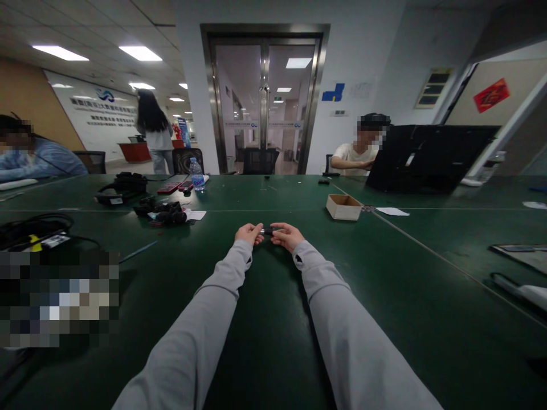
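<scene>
A small dark object (267,230) with a silvery end is stretched between my two hands, just above the green table (265,296). My left hand (249,234) pinches its silvery left end between thumb and fingers. On the other side, my right hand (288,236) holds the dark right end in a similar pinch. Both forearms reach forward in grey sleeves. What exactly the small object is cannot be made out. An open cardboard box (344,208) stands beyond my right hand, to the right.
Black gear (168,212), a water bottle (197,175) and cables (38,230) are at the left. A large black monitor (431,156) stands at the back right, a seated person (356,154) behind it. Another person (38,154) sits far left; one stands further back.
</scene>
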Motion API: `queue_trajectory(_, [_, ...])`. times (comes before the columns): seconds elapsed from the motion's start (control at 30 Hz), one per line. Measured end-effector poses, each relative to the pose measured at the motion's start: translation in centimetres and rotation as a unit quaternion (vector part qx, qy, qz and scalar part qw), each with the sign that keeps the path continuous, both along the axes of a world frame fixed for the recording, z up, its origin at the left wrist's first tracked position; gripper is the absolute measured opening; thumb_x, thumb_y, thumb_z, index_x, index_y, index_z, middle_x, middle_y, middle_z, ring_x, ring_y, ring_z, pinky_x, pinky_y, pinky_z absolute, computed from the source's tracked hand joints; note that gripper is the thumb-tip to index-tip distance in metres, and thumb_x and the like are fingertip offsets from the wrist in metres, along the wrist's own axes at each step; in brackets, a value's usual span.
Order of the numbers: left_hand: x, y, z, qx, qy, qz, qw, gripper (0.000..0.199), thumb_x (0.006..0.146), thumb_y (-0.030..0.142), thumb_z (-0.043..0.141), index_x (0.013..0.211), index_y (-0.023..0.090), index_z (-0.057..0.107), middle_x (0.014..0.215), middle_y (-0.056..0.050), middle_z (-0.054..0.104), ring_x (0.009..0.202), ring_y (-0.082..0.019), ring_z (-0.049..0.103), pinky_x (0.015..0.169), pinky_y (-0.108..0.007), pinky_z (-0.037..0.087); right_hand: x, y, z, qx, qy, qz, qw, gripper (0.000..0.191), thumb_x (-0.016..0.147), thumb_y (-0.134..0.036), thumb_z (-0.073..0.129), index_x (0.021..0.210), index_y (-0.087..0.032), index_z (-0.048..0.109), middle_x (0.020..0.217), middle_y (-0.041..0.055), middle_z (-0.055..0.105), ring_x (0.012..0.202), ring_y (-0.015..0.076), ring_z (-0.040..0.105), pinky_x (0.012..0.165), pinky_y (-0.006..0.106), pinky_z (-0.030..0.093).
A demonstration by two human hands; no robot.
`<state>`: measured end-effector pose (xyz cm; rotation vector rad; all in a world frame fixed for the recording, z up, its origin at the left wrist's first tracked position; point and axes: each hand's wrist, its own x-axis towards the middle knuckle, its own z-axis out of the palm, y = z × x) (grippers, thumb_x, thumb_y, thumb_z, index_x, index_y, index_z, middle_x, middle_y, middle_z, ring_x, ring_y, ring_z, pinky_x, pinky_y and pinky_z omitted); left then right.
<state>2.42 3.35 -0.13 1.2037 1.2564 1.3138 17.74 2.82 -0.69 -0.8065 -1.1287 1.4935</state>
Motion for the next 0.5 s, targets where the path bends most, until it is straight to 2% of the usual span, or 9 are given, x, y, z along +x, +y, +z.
queue_trajectory(0.5, [-0.13,-0.18,0.53,-0.033,0.057,0.008,0.998,0.028,0.072,0.035,0.058,0.057,0.014,0.048,0.042,-0.001,0.055,0.034,-0.007,0.047,0.036,-0.017,0.036,0.24,0.16,-0.25,0.019,0.002,0.026,0.999,0.034,0.06,-0.009,0.071,0.091,-0.015,0.059,0.061,0.0001,0.059,0.055,0.0125,0.06,0.051,0.02,0.051])
